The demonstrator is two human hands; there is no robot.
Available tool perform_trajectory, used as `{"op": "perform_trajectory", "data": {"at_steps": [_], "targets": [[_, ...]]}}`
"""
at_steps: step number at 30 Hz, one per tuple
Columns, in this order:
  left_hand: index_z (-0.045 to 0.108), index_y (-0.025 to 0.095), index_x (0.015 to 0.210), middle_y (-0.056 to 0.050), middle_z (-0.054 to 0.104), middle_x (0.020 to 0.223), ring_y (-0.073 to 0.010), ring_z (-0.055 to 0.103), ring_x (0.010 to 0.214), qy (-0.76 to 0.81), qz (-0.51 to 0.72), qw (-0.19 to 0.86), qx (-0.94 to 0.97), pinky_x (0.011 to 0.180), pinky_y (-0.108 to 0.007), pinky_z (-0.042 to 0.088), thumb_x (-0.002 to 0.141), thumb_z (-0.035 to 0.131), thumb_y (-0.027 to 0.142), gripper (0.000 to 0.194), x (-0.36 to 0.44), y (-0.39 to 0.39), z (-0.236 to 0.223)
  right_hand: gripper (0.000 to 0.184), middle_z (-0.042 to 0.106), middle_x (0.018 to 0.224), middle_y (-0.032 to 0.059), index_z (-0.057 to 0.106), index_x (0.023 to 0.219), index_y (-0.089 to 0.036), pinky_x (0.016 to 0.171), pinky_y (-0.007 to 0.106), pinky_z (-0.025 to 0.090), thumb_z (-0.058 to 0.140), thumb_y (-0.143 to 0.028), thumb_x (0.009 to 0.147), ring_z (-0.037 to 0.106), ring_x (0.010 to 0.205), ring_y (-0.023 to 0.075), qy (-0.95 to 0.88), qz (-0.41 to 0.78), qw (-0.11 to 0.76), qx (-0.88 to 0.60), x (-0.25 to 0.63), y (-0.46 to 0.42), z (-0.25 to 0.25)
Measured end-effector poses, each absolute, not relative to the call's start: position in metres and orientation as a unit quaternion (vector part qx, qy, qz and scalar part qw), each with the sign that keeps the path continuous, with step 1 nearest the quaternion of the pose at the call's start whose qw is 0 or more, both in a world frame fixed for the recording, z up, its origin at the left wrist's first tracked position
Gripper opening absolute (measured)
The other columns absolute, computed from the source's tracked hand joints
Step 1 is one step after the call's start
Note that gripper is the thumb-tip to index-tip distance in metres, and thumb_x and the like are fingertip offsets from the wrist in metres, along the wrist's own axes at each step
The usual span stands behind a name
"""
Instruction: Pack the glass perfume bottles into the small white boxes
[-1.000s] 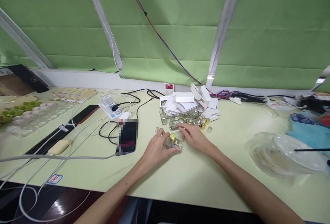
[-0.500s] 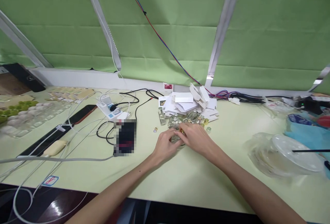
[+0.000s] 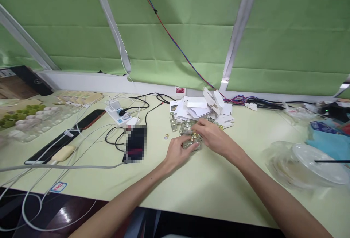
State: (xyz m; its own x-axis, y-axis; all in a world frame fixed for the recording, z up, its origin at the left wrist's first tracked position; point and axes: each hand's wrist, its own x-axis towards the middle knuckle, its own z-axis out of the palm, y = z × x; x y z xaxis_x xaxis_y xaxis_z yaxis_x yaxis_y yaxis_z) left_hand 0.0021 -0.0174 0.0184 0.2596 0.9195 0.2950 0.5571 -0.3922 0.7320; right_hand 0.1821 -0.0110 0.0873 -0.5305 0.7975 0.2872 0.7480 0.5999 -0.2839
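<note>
My left hand (image 3: 177, 153) is curled around the side of a round clear glass perfume bottle (image 3: 194, 148), which stands on the table. The bottle's gold neck (image 3: 194, 137) shows at the top. Over it, my right hand (image 3: 212, 135) has its fingers bent together, the tips at or just behind the neck; whatever they pinch is hidden. Another round glass bottle (image 3: 186, 127) stands right behind. A slim rectangular glass bottle (image 3: 173, 123) is upright to the left, and a small gold-and-clear cap (image 3: 166, 136) lies in front of it.
Flattened white boxes (image 3: 197, 108) are heaped behind the bottles. To the left lie a blurred-out dark device (image 3: 135, 145), a white power strip (image 3: 119, 114), cables and a long black keyboard-like bar (image 3: 62, 139). A lidded bowl in a plastic bag (image 3: 295, 165) sits at the right.
My hands have parted a little: the right one has shifted up and to the right, uncovering the bottle and its gold neck. The left still holds the bottle. The view has shifted slightly.
</note>
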Motion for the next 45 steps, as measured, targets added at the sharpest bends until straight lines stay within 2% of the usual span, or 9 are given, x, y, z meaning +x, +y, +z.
{"op": "perform_trajectory", "data": {"at_steps": [4, 10, 15, 21, 28, 31, 34, 37, 45], "targets": [[0.077, 0.022, 0.102, -0.005, 0.077, 0.097, -0.0234, 0.069, 0.082, 0.5, 0.356, 0.237, 0.753, 0.075, -0.036, 0.052, 0.089, 0.065, 0.044, 0.028, 0.003, -0.018, 0.016, 0.031, 0.059, 0.099, 0.007, 0.067, 0.099, -0.02, 0.066, 0.025, 0.042, 0.046, 0.001, 0.089, 0.058, 0.073, 0.0149, -0.852, 0.03, 0.21, -0.478, 0.187, -0.009, 0.086], [0.07, 0.022, 0.115, -0.008, 0.071, 0.11, -0.0227, 0.067, 0.084, 0.493, 0.355, 0.219, 0.763, 0.074, -0.036, 0.054, 0.085, 0.069, 0.051, 0.042, -0.002, -0.025, 0.013, 0.021, 0.067, 0.092, 0.0092, 0.066, 0.104, -0.018, 0.07, 0.03, 0.045, 0.047, -0.026, 0.101, 0.062, 0.074, 0.02, -0.755, -0.021, 0.329, -0.567, 0.206, -0.02, 0.07], [0.066, 0.02, 0.116, -0.007, 0.067, 0.107, -0.0145, 0.057, 0.065, 0.485, 0.344, 0.217, 0.774, 0.069, -0.034, 0.054, 0.084, 0.072, 0.048, 0.042, -0.013, -0.022, 0.006, 0.016, 0.07, 0.079, 0.0077, 0.066, 0.09, -0.02, 0.061, 0.028, 0.037, 0.053, -0.029, 0.095, 0.064, 0.069, 0.0225, -0.664, 0.011, 0.207, -0.718, 0.235, -0.029, 0.05], [0.059, 0.023, 0.117, -0.006, 0.062, 0.112, -0.0172, 0.062, 0.081, 0.484, 0.373, 0.21, 0.764, 0.069, -0.031, 0.056, 0.086, 0.071, 0.032, 0.034, -0.015, -0.014, -0.002, 0.016, 0.07, 0.086, 0.0114, 0.065, 0.1, -0.017, 0.067, 0.028, 0.042, 0.055, -0.016, 0.088, 0.067, 0.08, 0.024, -0.677, 0.061, 0.152, -0.718, 0.253, -0.021, 0.019], [0.055, 0.021, 0.104, -0.006, 0.06, 0.106, -0.0163, 0.065, 0.084, 0.489, 0.456, 0.231, 0.707, 0.067, -0.028, 0.056, 0.09, 0.057, 0.028, 0.016, -0.02, -0.007, 0.012, 0.022, 0.067, 0.097, 0.0126, 0.063, 0.108, -0.014, 0.073, 0.032, 0.049, 0.053, -0.023, 0.092, 0.065, 0.071, 0.0199, -0.648, 0.034, 0.352, -0.675, 0.244, -0.022, 0.025], [0.056, 0.02, 0.101, -0.008, 0.063, 0.106, -0.0195, 0.064, 0.091, 0.531, 0.49, 0.175, 0.669, 0.074, -0.031, 0.056, 0.087, 0.057, 0.026, 0.015, -0.032, 0.014, 0.026, 0.019, 0.069, 0.08, 0.0061, 0.066, 0.095, -0.019, 0.068, 0.031, 0.047, 0.052, -0.031, 0.095, 0.062, 0.066, 0.0195, -0.663, 0.055, 0.399, -0.631, 0.228, -0.033, 0.04], [0.057, 0.018, 0.118, -0.013, 0.063, 0.126, -0.0303, 0.059, 0.115, 0.587, 0.429, 0.115, 0.676, 0.093, -0.043, 0.052, 0.078, 0.068, 0.029, 0.043, -0.044, 0.041, 0.035, 0.019, 0.072, 0.076, 0.0027, 0.069, 0.096, -0.021, 0.065, 0.028, 0.048, 0.053, -0.032, 0.096, 0.063, 0.062, 0.0174, -0.735, 0.201, 0.329, -0.558, 0.202, -0.041, 0.049], [0.051, 0.021, 0.133, -0.013, 0.061, 0.137, -0.0338, 0.052, 0.13, 0.576, 0.358, 0.151, 0.719, 0.104, -0.046, 0.046, 0.075, 0.075, 0.039, 0.065, -0.052, 0.064, 0.035, 0.025, 0.077, 0.098, 0.0049, 0.069, 0.115, -0.02, 0.072, 0.029, 0.051, 0.053, -0.028, 0.097, 0.067, 0.068, 0.0163, -0.799, 0.282, 0.254, -0.466, 0.173, -0.043, 0.047], [0.061, 0.022, 0.104, -0.01, 0.072, 0.111, -0.0318, 0.066, 0.113, 0.604, 0.351, 0.135, 0.703, 0.096, -0.044, 0.051, 0.078, 0.069, 0.036, 0.031, -0.085, 0.077, 0.03, 0.039, 0.065, 0.134, 0.0119, 0.061, 0.134, -0.018, 0.099, 0.038, 0.046, 0.054, -0.027, 0.096, 0.063, 0.118, 0.0281, -0.854, 0.278, 0.173, -0.405, 0.142, -0.029, 0.028]]}}
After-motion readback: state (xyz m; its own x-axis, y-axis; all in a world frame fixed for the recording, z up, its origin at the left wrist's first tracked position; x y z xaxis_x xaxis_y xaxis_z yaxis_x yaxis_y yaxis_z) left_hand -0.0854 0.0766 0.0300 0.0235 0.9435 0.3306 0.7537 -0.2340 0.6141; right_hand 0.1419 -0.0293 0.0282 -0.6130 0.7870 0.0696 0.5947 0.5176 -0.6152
